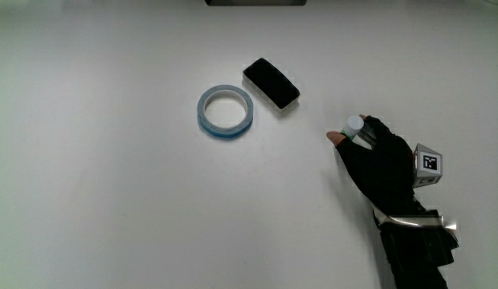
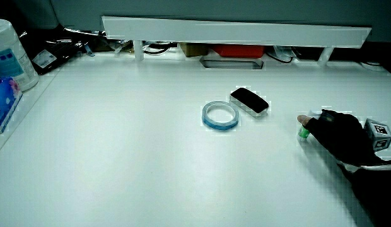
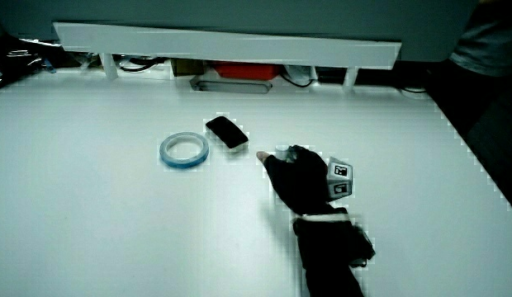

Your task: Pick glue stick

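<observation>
The glue stick [image 1: 355, 124] stands upright on the white table [image 1: 112, 209], showing a white cap in the main view and a green base [image 2: 303, 133] in a side view. The gloved hand [image 1: 376, 156] is wrapped around it, thumb on one flank and curled fingers on the flank away from the tape ring. Both side views show the hand [image 2: 337, 135] [image 3: 301, 183] resting low at the table with the patterned cube on its back. In a side view the glue stick [image 3: 282, 152] is only a pale spot at the fingertips.
A blue-and-white tape ring [image 1: 225, 111] lies flat, with a black rectangular block [image 1: 271, 83] beside it, both farther from the person than the hand. A low white partition [image 2: 233, 31] closes the table's end. A white canister [image 2: 6, 53] stands at the table's edge.
</observation>
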Available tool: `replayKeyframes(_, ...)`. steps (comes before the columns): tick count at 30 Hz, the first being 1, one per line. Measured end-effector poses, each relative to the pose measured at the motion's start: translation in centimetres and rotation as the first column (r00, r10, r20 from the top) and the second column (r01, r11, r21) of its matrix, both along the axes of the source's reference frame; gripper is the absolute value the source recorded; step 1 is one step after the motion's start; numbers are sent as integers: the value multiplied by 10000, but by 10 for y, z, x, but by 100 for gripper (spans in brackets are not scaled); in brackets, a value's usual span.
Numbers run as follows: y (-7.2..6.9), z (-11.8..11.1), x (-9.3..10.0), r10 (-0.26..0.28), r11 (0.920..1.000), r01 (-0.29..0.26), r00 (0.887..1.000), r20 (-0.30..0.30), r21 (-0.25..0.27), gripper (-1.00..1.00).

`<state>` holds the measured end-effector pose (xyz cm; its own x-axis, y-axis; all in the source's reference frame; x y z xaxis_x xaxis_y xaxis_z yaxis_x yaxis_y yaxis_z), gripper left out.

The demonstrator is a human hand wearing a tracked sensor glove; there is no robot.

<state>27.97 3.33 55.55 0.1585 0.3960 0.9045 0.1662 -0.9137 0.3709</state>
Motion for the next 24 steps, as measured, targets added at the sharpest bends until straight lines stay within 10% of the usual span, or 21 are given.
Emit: replayKeyframes(24,-16,-49,-12,-347,9887,435,9974,-629,1436,100)
